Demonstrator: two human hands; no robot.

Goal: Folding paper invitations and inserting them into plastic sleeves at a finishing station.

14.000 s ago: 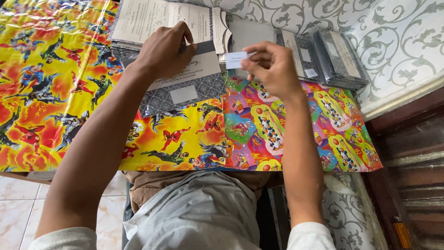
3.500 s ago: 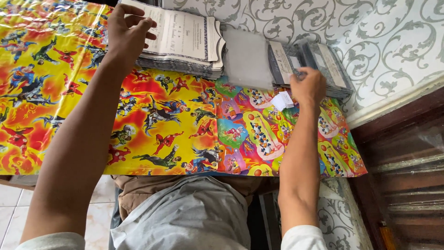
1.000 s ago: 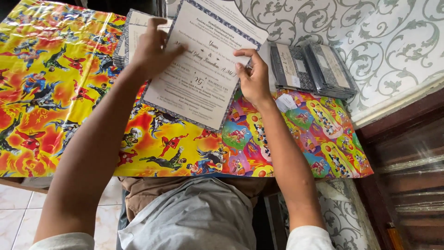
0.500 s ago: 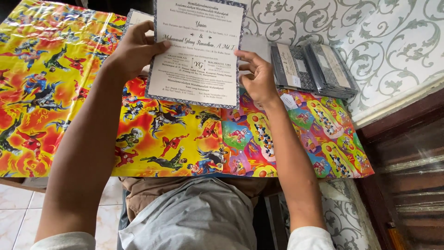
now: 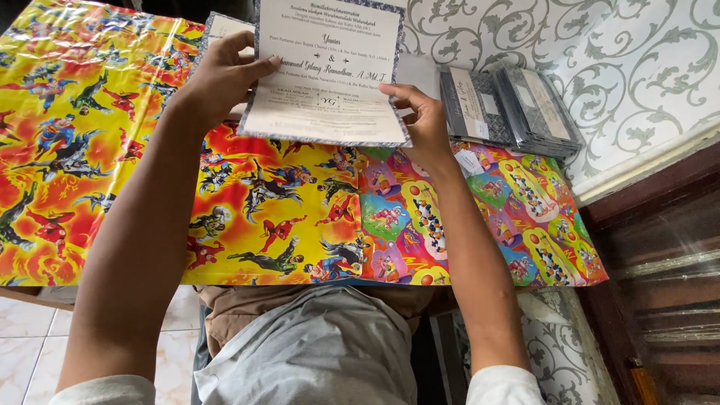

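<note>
Both hands hold one white printed card with a dark patterned border (image 5: 326, 71) up off the table, its printed face turned toward the camera. The left hand (image 5: 217, 79) pinches the card's left edge, thumb on the printed face and the other fingers hidden behind it. The right hand (image 5: 424, 124) grips the card's lower right corner, thumb lying along the front and the remaining fingers curled behind the paper. The card is roughly upright, leaning a little, and hangs over the far middle of the table.

The table is covered by a glossy plastic cloth in bright yellow, orange and red with cartoon figures (image 5: 90, 165), which meets a second glossy sheet with green, pink and blue cartoon panels (image 5: 525, 225) on the right. Behind the left hand, partly hidden, lies a stack of similar bordered paper sheets (image 5: 221, 26) on the far side of the cloth. To the right of the card, on the far right of the table, sit two stacks of dark grey folded cards with pale labels (image 5: 510, 109), side by side. Just beside the right wrist a small white paper slip (image 5: 469, 161) lies on the cloth.
</note>
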